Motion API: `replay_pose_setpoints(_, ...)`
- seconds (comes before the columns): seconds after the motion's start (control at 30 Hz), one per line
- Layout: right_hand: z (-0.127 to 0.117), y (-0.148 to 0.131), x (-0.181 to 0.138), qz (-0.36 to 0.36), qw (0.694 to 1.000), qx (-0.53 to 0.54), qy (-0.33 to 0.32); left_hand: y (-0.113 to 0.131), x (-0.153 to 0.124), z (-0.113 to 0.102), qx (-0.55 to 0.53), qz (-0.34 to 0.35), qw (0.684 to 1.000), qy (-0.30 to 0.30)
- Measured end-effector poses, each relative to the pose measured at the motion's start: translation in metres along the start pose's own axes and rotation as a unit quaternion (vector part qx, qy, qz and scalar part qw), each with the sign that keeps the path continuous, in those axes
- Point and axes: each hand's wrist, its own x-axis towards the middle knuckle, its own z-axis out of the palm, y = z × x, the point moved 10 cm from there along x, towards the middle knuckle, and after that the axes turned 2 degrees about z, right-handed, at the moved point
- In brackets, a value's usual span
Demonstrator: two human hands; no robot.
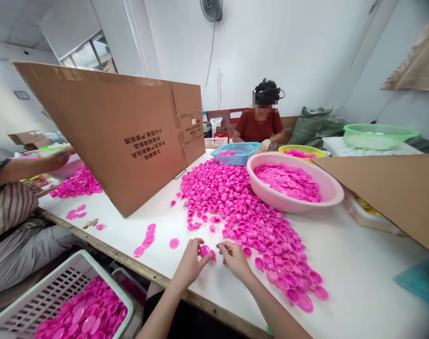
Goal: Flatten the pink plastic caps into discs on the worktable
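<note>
In the middle of the near table edge, my left hand point(190, 260) pinches a small round pink plastic piece point(205, 251) between thumb and fingers. My right hand point(234, 259) is close beside it, thumb and fingertips drawn together; whatever they hold, if anything, is too small to make out. A large heap of small pink plastic cups point(231, 195) spreads over the table just beyond and to the right of my hands. Left of my hands lie a single flat pink disc point(174, 243) and a short row of overlapping pink discs point(148, 240).
A tall cardboard box point(129, 136) stands at left. Beyond the heap are a pink basin point(295, 205) of discs and a blue basket point(240, 159). A white basket point(124, 294) of pink pieces sits below the edge. One person point(260, 122) sits opposite, another point(12, 188) at left.
</note>
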Motion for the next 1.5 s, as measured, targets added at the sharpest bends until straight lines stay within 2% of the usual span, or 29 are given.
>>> replay_pose_setpoints(0.1,0.006,0.003,0.000,0.010,1.000,-0.011,-0.017,0.013,0.009,0.023,0.009,0.014,1.000,-0.026)
replay_pose_setpoints(0.2,0.013,0.014,0.001,0.039,0.999,0.000,-0.035,0.006,0.015,0.038,0.027,0.001,0.999,-0.041)
replay_pose_setpoints(0.37,0.027,0.028,0.006,0.118,0.990,0.033,-0.063,-0.009,0.016,0.038,-0.004,-0.003,1.000,-0.028)
replay_pose_setpoints(0.53,0.034,0.033,0.007,0.183,0.981,0.019,-0.065,-0.017,0.034,0.040,-0.082,-0.049,0.989,-0.108)
replay_pose_setpoints(0.6,0.034,0.034,0.007,0.193,0.980,0.007,-0.057,-0.016,0.049,0.031,-0.059,-0.071,0.994,-0.051)
replay_pose_setpoints(0.67,0.033,0.035,0.009,0.200,0.978,-0.003,-0.055,-0.008,0.060,0.020,0.018,-0.074,0.996,0.039)
replay_pose_setpoints(0.7,0.033,0.037,0.010,0.207,0.976,-0.009,-0.063,-0.003,0.063,0.021,0.052,-0.070,0.994,0.059)
replay_pose_setpoints(0.83,0.034,0.049,0.014,0.258,0.955,-0.026,-0.143,0.003,0.065,0.042,0.103,-0.069,0.991,0.047)
replay_pose_setpoints(0.93,0.037,0.053,0.016,0.267,0.940,-0.027,-0.212,-0.004,0.061,0.042,0.119,-0.088,0.988,0.052)
replay_pose_setpoints(1.0,0.037,0.055,0.016,0.270,0.933,-0.037,-0.233,-0.008,0.060,0.041,0.129,-0.095,0.986,0.048)
replay_pose_setpoints(1.17,0.041,0.053,0.015,0.272,0.929,-0.083,-0.235,-0.011,0.061,0.040,0.125,-0.107,0.984,0.062)
replay_pose_setpoints(1.3,0.045,0.049,0.016,0.271,0.933,-0.063,-0.229,-0.011,0.060,0.037,0.098,-0.111,0.985,0.083)
replay_pose_setpoints(1.5,0.039,0.045,0.013,0.248,0.946,-0.063,-0.201,0.001,0.059,0.033,0.078,-0.078,0.991,0.079)
